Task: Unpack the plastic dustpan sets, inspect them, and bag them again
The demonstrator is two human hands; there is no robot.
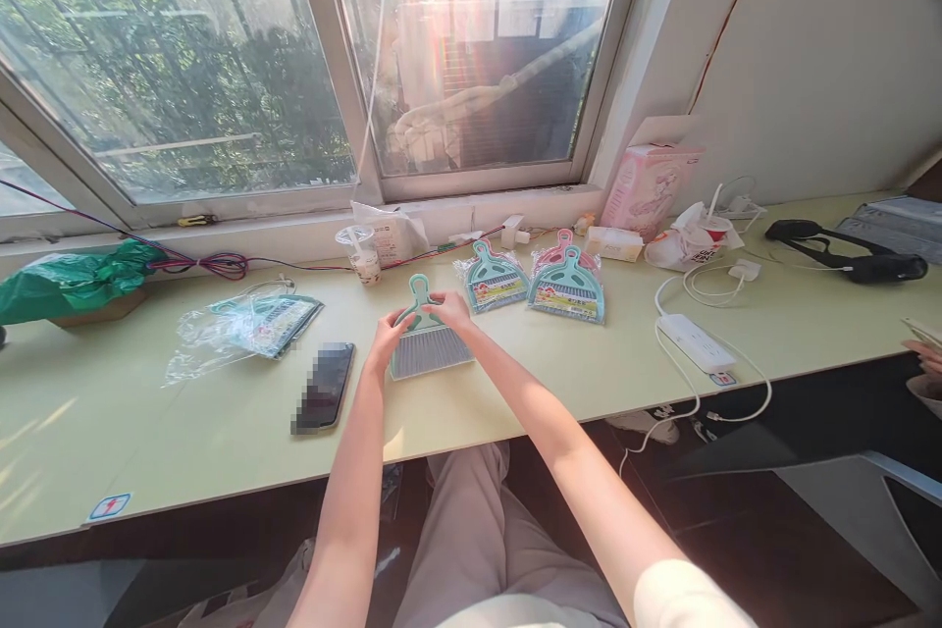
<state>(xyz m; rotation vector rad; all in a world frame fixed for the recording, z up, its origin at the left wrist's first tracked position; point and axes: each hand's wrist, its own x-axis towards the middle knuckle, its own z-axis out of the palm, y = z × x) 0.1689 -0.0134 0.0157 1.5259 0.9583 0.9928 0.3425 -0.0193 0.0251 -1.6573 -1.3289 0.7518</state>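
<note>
A green dustpan and brush set (433, 353) with grey bristles lies near the middle of the table, its looped handle toward the window. My left hand (386, 339) grips its left edge. My right hand (450, 310) holds its upper right side, just below the handle. Behind it to the right, a bagged green set (496, 282) and another bagged green set (566, 292) rest on the table; a pink one (565, 250) shows partly behind the latter. On the left lies a green set (284, 322) with crumpled clear plastic (213, 339) around it.
A dark phone (324, 388) lies left of my hands. Near the window stand a drink cup (361, 258) and a pink box (648, 186). A white power strip (696, 341) with cables and a black headset (846, 252) are on the right. Another person's hand (927, 353) shows at the right edge.
</note>
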